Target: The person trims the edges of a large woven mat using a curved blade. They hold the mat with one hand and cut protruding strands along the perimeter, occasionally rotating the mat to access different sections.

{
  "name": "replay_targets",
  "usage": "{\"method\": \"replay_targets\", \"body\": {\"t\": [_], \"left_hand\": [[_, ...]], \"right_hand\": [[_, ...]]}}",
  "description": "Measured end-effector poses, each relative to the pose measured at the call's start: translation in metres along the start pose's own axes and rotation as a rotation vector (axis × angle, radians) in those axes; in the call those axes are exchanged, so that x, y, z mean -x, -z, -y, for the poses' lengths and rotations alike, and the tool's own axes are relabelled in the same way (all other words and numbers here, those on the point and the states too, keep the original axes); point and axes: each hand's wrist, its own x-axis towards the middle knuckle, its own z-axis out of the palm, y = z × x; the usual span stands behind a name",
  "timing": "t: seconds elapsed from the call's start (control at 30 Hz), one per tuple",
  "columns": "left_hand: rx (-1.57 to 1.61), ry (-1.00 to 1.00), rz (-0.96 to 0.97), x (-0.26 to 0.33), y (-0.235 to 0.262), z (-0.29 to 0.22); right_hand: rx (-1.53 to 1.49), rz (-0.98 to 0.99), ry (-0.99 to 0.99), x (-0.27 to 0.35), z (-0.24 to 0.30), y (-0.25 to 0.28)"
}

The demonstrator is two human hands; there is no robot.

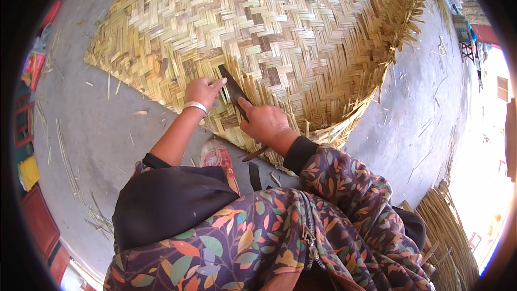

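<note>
A large mat [280,27], woven from pale green and tan bamboo-like strips, spreads over the floor ahead of me. Its right and near edges curl upward, with loose strip ends standing up. My right hand [266,124] is closed round a dark, flat, knife-like blade [232,87], which lies slantwise on the weave and points away to the left. Just left of the blade, my left hand [203,92] has its fingers curled down at a strip, thumb stretched toward the blade. The undersides of its fingers are hidden. A pale band circles my left wrist.
Strip offcuts [97,218] are scattered over the grey floor [124,145]. My shoe [218,159] is by the mat's near edge. At the lower right stands a bundle of thin stalks [447,231]. A red chair-like thing [40,221] is at the far left.
</note>
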Motion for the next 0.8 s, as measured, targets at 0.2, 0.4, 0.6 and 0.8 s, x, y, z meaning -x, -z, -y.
{"method": "replay_targets", "body": {"t": [0.2,0.4,0.6,0.8], "left_hand": [[-0.456,-0.256,-0.147,0.003,0.004,0.008],[-0.531,-0.324,-0.167,-0.008,0.001,0.016],[0.283,-0.157,-0.098,-0.005,-0.007,0.008],[0.681,0.134,0.51,-0.008,-0.009,0.0]], "right_hand": [[0.081,0.083,0.023,0.016,0.006,0.013],[0.25,0.319,0.116,0.099,-0.034,0.095],[-0.559,0.336,0.148,0.121,-0.073,0.14],[-1.053,0.527,0.067,0.111,-0.057,0.118]]}}
